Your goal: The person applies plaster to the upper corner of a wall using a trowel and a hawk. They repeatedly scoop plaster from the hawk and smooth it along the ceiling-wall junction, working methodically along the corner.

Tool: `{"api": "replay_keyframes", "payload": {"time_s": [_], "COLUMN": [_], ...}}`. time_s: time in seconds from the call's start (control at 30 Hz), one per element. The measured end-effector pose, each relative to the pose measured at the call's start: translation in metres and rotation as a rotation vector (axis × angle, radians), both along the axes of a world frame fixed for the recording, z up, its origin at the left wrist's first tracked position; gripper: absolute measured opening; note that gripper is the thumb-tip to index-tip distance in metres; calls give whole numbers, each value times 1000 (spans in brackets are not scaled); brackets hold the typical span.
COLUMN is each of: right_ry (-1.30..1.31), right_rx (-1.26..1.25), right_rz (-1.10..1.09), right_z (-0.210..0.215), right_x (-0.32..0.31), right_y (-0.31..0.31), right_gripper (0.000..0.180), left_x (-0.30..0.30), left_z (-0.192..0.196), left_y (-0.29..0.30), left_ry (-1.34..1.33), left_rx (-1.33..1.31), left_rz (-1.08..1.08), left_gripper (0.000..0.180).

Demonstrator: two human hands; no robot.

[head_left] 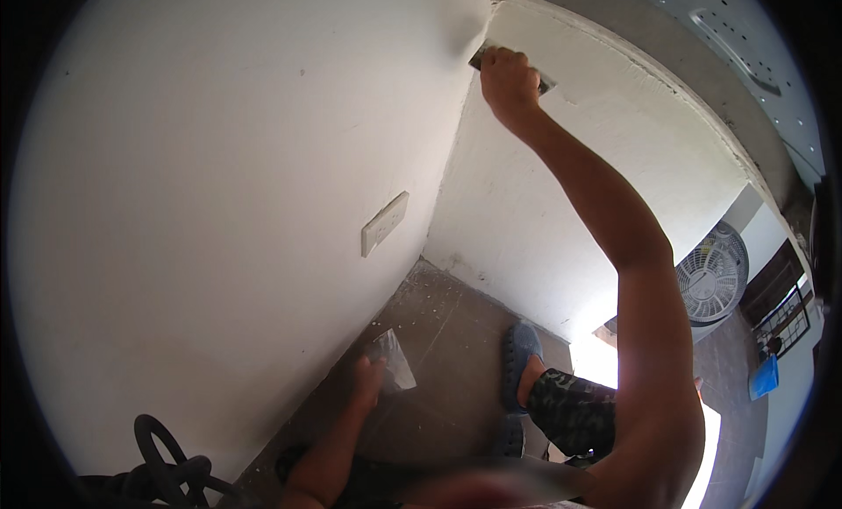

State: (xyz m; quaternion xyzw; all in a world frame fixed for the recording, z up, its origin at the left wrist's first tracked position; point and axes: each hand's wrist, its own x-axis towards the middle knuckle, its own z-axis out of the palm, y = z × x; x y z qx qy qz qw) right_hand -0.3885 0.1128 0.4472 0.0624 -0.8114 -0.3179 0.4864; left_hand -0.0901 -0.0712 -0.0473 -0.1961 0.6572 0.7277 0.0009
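My right hand (510, 81) is raised on an outstretched arm, fingers wrapped round a flat rectangular trowel (548, 85). Its blade lies against the white wall (561, 175) close to the corner, under the upper ledge; the handle is hidden by my fingers. Lower down, my left hand (368, 379) grips a putty knife (396, 362) with a broad, pale blade pointing up and right. This blade is above the brown floor, near the foot of the left wall (219, 175). Whether filler sits on it, I cannot tell.
A white socket plate (385, 224) sticks out from the left wall. Black tubing (162, 456) coils at the lower left. My blue clog (524, 351) stands on the speckled floor (438, 333). Farther right are a round fan (712, 272) and a blue object (765, 377).
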Motion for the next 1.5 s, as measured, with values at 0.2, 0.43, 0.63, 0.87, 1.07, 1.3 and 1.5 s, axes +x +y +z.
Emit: {"api": "replay_keyframes", "payload": {"time_s": [0.2,0.43,0.63,0.87,1.07,1.3,1.5], "right_ry": [197,-181,-34,-146,-219,-333,-46], "right_rx": [106,173,-339,-1152,-1051,-988,-285], "right_rz": [14,-22,138,533,424,499,314], "right_z": [54,2,33,58,64,49,26], "right_x": [-23,-10,6,-8,-26,0,52], "right_y": [13,2,-8,-18,-30,-20,29], "right_gripper": [29,24,25,44,42,43,33], "left_x": [2,0,5,-1,-2,-5,-3], "left_z": [1,-4,13,8,-13,-20,-26], "left_y": [3,1,1,1,-3,2,1], "left_ry": [17,-35,-31,-74,-36,-75,-30], "left_rx": [18,12,70,37,3,-96,-13], "left_rz": [-29,-17,-10,-1,-6,13,22], "left_gripper": [9,12,16,18,12,14,13]}}
